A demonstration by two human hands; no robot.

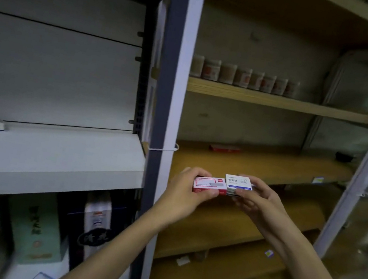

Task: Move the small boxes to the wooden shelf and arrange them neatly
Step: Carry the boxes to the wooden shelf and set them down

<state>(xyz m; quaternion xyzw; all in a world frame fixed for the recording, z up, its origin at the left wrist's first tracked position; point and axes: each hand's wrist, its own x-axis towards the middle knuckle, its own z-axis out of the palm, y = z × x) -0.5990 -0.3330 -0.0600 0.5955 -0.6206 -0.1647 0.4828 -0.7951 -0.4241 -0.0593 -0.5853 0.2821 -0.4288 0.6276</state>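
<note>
Two hands grip small boxes (pixel 224 185) (touching) before wooden shelf (pixel 271 166), jars (pixel 244 76) above

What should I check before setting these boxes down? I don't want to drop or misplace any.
1. Left hand grips the red and white box: ok.
2. Right hand grips the white and blue boxes: ok.
3. Bare space on the wooden shelf ahead of the hands: ok.
4. Flat red box at the shelf's back is out of the way: ok.
5. How many boxes are in the right hand's stack: cannot tell.
6. Boxes left on the white shelf to fetch: not ok, some remain.
</note>
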